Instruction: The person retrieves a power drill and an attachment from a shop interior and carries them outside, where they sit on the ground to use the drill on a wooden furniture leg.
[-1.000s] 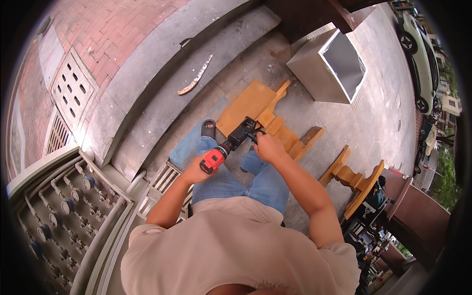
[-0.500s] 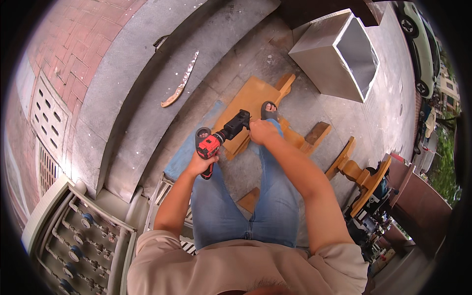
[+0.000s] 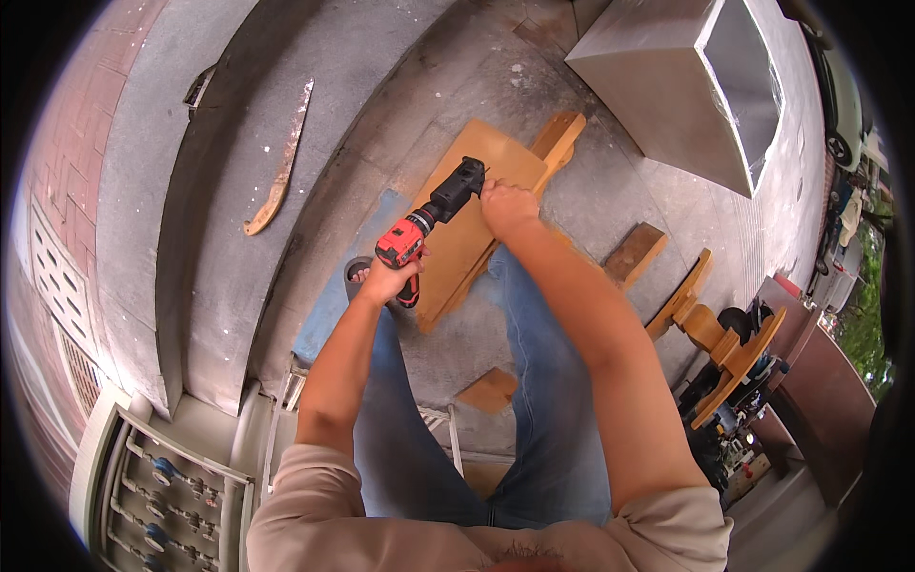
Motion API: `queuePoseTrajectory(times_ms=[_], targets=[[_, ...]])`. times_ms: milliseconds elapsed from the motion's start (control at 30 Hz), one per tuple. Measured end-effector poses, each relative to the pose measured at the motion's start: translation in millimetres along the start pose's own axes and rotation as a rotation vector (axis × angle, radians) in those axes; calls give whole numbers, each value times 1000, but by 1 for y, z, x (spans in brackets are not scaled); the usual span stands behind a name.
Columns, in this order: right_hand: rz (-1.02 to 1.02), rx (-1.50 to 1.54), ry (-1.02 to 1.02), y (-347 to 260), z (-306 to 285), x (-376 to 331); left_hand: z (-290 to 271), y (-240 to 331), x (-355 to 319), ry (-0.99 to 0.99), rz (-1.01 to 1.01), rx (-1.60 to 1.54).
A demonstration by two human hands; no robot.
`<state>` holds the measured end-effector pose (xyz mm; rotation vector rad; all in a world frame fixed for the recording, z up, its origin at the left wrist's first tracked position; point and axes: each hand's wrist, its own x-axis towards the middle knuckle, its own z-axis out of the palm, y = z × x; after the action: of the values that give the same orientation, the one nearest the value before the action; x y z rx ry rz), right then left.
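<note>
My left hand (image 3: 389, 279) is closed around the grip of a red and black cordless drill (image 3: 400, 242). A black attachment (image 3: 457, 191) extends from the drill's chuck toward the far right. At the attachment's front end my right hand (image 3: 508, 208) is closed against it; what lies inside the fist is hidden. Beneath the tool a flat tan wooden board (image 3: 496, 148) rests on the floor, between my legs and beyond them. A thin tip shows by the attachment's front end, too small to make out.
A wooden-handled knife (image 3: 281, 176) with a worn blade lies on the step at left. An open metal box (image 3: 658, 81) stands far right. Wood pieces (image 3: 634, 255) and a wooden frame (image 3: 715, 334) lie to the right; a small offcut (image 3: 488, 389) sits between my legs.
Both hands and the drill have shifted farther out over the board, still holding together. My knees have spread apart, and the whole view has tilted.
</note>
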<state>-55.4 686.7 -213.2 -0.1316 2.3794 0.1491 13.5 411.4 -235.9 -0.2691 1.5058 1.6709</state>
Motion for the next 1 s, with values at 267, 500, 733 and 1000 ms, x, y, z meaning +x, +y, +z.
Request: queuePoseTrajectory(times_ms=[267,500,733,1000], targets=[[5,39,67,58,62,66,20,-40,98,5,21,38],[19,166,166,89,104,98,30,-58,149,-14,9,118],[61,249,161,83,107,98,23,-54,159,-21,-20,3],[74,273,124,83,101,83,25,-56,152,-55,-45,-1]])
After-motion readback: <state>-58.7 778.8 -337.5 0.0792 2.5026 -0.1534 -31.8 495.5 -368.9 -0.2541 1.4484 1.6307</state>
